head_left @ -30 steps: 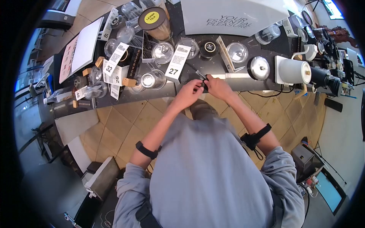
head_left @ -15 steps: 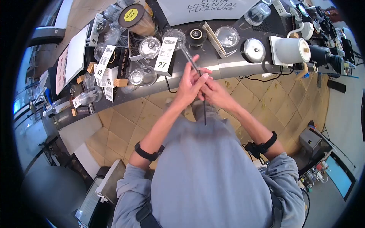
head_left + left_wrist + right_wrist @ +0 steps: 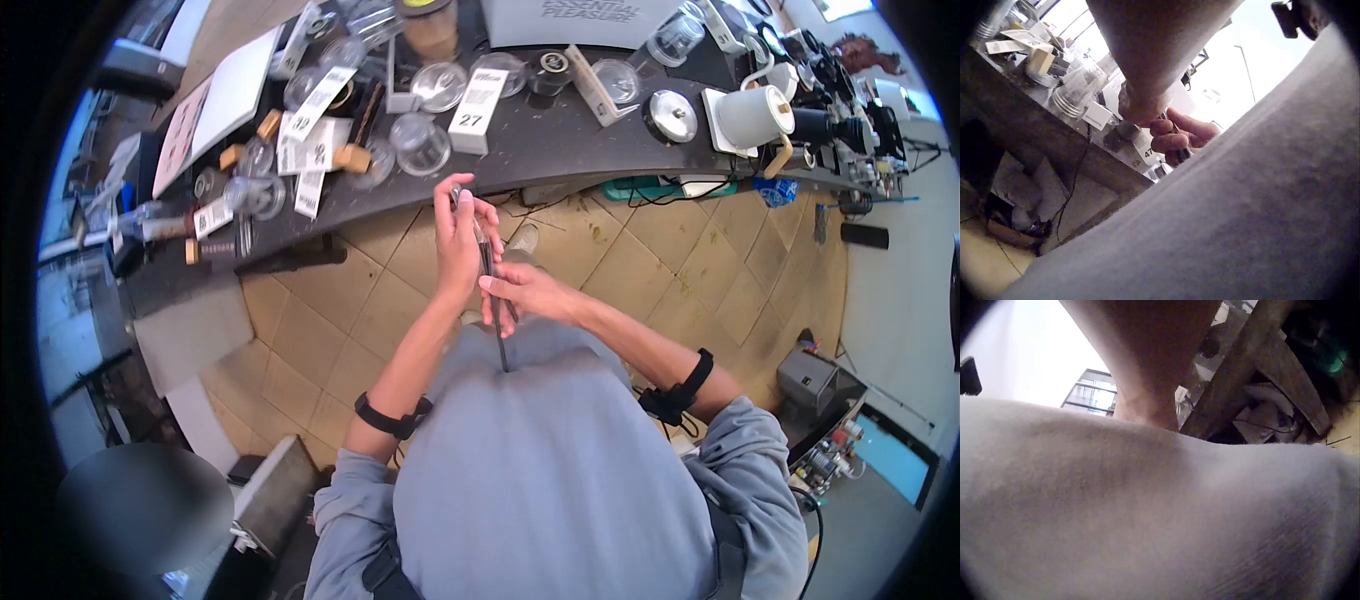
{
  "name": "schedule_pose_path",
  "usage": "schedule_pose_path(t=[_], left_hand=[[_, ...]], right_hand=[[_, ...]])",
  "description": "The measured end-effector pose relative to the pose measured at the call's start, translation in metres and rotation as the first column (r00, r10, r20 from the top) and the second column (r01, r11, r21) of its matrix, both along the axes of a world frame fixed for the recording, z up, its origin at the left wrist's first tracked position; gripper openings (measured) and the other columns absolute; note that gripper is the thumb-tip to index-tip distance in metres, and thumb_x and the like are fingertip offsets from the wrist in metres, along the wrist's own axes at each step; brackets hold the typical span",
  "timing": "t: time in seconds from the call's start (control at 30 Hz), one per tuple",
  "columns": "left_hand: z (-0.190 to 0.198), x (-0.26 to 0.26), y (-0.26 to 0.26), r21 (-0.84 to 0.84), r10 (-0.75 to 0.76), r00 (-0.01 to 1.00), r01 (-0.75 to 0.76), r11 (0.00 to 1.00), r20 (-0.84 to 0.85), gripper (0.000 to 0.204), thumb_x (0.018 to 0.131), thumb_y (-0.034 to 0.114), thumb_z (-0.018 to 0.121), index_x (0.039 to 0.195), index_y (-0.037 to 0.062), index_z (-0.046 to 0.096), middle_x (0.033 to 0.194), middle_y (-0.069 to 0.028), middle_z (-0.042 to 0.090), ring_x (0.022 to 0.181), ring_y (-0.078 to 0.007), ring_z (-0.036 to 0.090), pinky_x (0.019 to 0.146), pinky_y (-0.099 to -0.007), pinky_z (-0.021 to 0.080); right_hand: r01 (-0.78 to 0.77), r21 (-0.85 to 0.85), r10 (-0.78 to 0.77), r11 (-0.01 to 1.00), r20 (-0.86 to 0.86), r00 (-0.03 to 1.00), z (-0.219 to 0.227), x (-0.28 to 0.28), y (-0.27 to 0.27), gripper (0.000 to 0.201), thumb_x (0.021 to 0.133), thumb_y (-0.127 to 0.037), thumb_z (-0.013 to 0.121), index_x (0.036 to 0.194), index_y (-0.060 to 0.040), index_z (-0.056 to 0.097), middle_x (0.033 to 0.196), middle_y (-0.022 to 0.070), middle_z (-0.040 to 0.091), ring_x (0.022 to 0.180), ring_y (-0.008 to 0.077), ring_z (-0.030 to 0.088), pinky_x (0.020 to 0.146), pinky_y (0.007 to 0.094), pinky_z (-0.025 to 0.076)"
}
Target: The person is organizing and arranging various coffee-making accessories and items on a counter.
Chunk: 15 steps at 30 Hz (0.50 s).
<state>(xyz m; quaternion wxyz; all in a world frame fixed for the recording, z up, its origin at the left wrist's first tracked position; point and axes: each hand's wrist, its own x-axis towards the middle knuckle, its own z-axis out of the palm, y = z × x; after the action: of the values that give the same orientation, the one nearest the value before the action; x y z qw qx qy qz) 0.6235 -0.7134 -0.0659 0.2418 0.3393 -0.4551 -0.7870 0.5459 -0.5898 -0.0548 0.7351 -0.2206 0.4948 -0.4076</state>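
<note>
A long thin dark rod point(image 3: 498, 340) stands almost upright in front of my grey shirt, clear of the counter. My left hand point(image 3: 460, 235) holds its upper end, fingers curled round it. My right hand point(image 3: 515, 295) pinches it lower down, and the lower tip pokes out below toward my chest. In the left wrist view the right hand point(image 3: 1179, 134) shows past the left wrist, its fingers curled on the dark rod point(image 3: 1175, 128). The right wrist view shows only forearm, shirt and the counter's underside.
The dark curved counter point(image 3: 560, 150) lies ahead, crowded with several lidded glass jars point(image 3: 420, 140), numbered cards such as "27" point(image 3: 473, 100), a round metal lid point(image 3: 670, 115) and a white jug point(image 3: 750, 115). Tiled floor point(image 3: 640, 250) lies between me and it.
Both hands lifted the rod off the counter edge and drew it back toward my chest. The counter now sits farther from me.
</note>
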Motion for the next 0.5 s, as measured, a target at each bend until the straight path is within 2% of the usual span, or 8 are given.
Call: schedule_pose_path(t=[0.1, 0.17, 0.3, 0.37, 0.5], left_hand=[[-0.005, 0.054, 0.017, 0.011, 0.028, 1.000, -0.028, 1.000, 0.005, 0.030, 0.108, 0.035, 0.031, 0.124, 0.0119, 0.042, 0.077, -0.0071, 0.054, 0.050, -0.0133, 0.054, 0.042, -0.0251, 0.044], [-0.007, 0.087, 0.030, 0.031, -0.016, 0.997, 0.018, 0.999, -0.076, 0.033, 0.108, 0.037, 0.030, 0.122, 0.0100, 0.043, 0.077, -0.0073, 0.054, 0.051, -0.0135, 0.054, 0.044, -0.0249, 0.045], [-0.010, 0.138, 0.059, 0.059, -0.051, 0.998, 0.052, 0.997, -0.027, 0.039, 0.107, 0.043, 0.032, 0.117, 0.0086, 0.047, 0.071, -0.0065, 0.054, 0.051, -0.0131, 0.054, 0.045, -0.0245, 0.045], [-0.011, 0.156, 0.072, 0.082, -0.040, 0.999, 0.042, 0.996, -0.031, 0.042, 0.106, 0.046, 0.033, 0.115, 0.0078, 0.047, 0.066, -0.0057, 0.051, 0.052, -0.0132, 0.052, 0.048, -0.0252, 0.045], [-0.011, 0.177, 0.088, 0.180, -0.038, 0.994, 0.057, 0.982, -0.106, 0.044, 0.106, 0.046, 0.034, 0.119, 0.0056, 0.047, 0.062, -0.0056, 0.050, 0.057, -0.0131, 0.050, 0.056, -0.0256, 0.044]], right_hand=[[-0.142, 0.039, 0.143, 0.989, -0.010, 0.990, 0.000, 0.038, 0.011, 0.035, 0.105, -0.042, 0.042, 0.099, -0.0085, 0.053, 0.089, 0.0043, 0.069, 0.064, 0.0106, 0.061, 0.065, 0.0261, 0.047], [-0.210, 0.062, 0.208, 0.976, 0.039, 0.977, 0.000, 0.066, 0.021, 0.039, 0.105, -0.044, 0.041, 0.098, -0.0081, 0.055, 0.095, 0.0047, 0.068, 0.075, 0.0115, 0.063, 0.072, 0.0299, 0.049], [-0.299, 0.039, 0.298, 0.953, 0.026, 0.954, 0.004, 0.108, 0.037, 0.045, 0.104, -0.048, 0.039, 0.100, -0.0076, 0.058, 0.098, 0.0052, 0.067, 0.082, 0.0125, 0.062, 0.077, 0.0324, 0.050], [-0.406, 0.003, 0.402, 0.914, -0.145, 0.904, 0.006, 0.121, 0.043, 0.050, 0.105, -0.051, 0.036, 0.101, -0.0075, 0.061, 0.099, 0.0054, 0.067, 0.082, 0.0139, 0.060, 0.080, 0.0327, 0.051], [-0.514, 0.027, 0.509, 0.858, -0.190, 0.840, 0.011, 0.130, 0.052, 0.051, 0.105, -0.049, 0.033, 0.102, -0.0069, 0.062, 0.102, 0.0065, 0.068, 0.081, 0.0155, 0.061, 0.079, 0.0311, 0.051]])
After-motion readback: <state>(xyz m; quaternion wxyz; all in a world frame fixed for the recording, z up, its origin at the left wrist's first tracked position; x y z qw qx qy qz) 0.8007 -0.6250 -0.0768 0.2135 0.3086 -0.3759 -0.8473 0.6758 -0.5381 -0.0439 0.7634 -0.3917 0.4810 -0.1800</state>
